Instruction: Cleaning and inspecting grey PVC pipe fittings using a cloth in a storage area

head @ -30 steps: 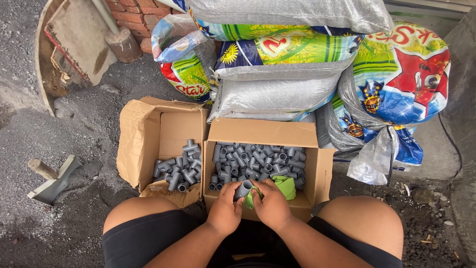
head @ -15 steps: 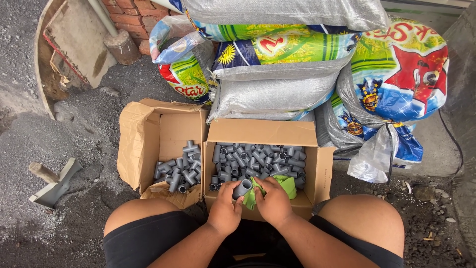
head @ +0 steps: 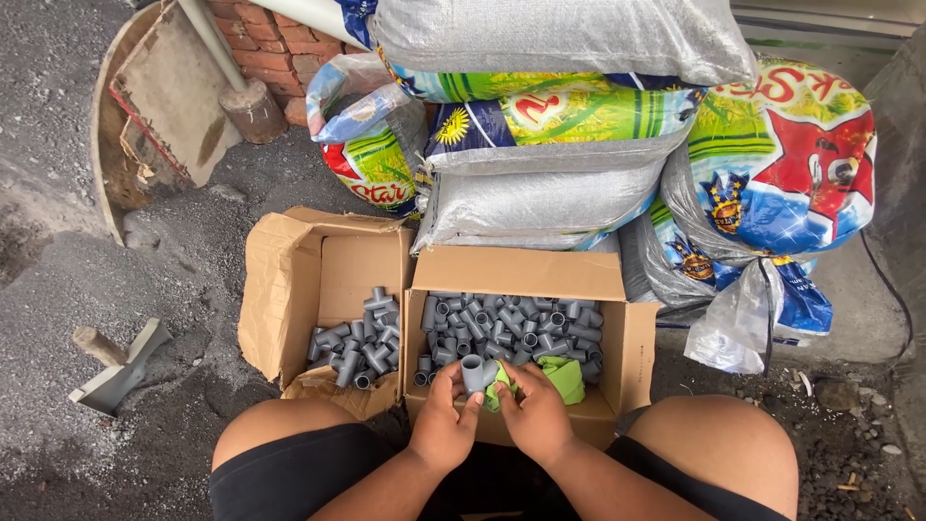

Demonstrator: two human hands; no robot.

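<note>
Wiping a grey pipe fitting over the near edge of the right cardboard box.
Left hand fingers close around the grey fitting; right hand presses the green cloth against it. Best turn it steadily, held firm. Gritty ground, stacked sacks beyond, left box of fittings.

Behind the right cardboard box of grey pipe fittings, stacked woven sacks lean together. Left of it, a smaller torn box holds tee fittings; a trowel lies farther left.
</note>
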